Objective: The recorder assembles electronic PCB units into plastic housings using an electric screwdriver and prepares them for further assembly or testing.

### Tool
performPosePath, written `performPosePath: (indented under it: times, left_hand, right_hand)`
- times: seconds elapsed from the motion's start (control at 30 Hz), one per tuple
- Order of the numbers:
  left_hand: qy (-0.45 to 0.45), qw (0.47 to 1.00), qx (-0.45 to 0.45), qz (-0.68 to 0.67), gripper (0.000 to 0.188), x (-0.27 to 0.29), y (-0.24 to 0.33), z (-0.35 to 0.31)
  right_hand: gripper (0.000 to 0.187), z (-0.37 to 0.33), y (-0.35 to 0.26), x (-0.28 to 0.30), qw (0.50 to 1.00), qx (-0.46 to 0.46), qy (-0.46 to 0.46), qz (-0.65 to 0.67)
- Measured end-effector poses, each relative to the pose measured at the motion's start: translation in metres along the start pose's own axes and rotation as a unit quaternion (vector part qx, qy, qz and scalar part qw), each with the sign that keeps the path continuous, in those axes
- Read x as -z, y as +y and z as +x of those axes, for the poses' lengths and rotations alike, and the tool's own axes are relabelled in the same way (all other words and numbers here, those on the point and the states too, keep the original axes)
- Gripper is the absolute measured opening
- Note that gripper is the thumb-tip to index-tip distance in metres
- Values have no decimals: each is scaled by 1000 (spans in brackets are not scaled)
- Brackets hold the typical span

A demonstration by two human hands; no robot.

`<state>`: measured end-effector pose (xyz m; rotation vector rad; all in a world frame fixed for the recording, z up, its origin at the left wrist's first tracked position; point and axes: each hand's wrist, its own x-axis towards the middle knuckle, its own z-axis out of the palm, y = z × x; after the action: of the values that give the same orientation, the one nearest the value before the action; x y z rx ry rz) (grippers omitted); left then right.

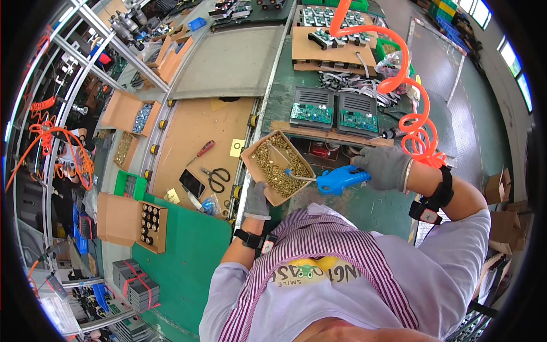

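Observation:
My right hand (386, 166), in a grey glove, is closed round a blue air blow gun (341, 180). The gun's thin metal nozzle reaches left over a cardboard box (249, 161) of small brass-coloured screws (280, 168). My left hand (256, 200), also gloved in grey, grips the box at its near left corner; its fingertips are partly hidden. The box sits tilted between the work surface and the conveyor's edge. Just beyond it, two dark grey plastic housings (312, 98) with green circuit boards (358, 120) lie side by side.
An orange coiled air hose (419, 122) hangs along the right. On the conveyor at left lie a screwdriver (205, 149), a phone (192, 182) and scissors (216, 179). Further left stand a green bin (130, 186) and open cardboard boxes (152, 228). Cable bundles (364, 85) lie beyond the housings.

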<state>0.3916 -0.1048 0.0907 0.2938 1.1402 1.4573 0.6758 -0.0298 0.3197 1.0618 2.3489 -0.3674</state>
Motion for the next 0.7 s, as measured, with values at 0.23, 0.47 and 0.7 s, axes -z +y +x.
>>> performPosePath:
  times: [0.23,0.47,0.7]
  left_hand:
    - [0,1000,15,-6,34,-10,5,-4]
    - [18,1000,6,1,31,-13,13,-4]
    - [-10,999,-50,-17,39,-26,15,-10]
  right_hand:
    - [43,5,-3,5,999,13,29,-24]
    - [47,9,-11,3,999,33,-17,-9]
    - [47,7,-13,4,999,42,26,-20]
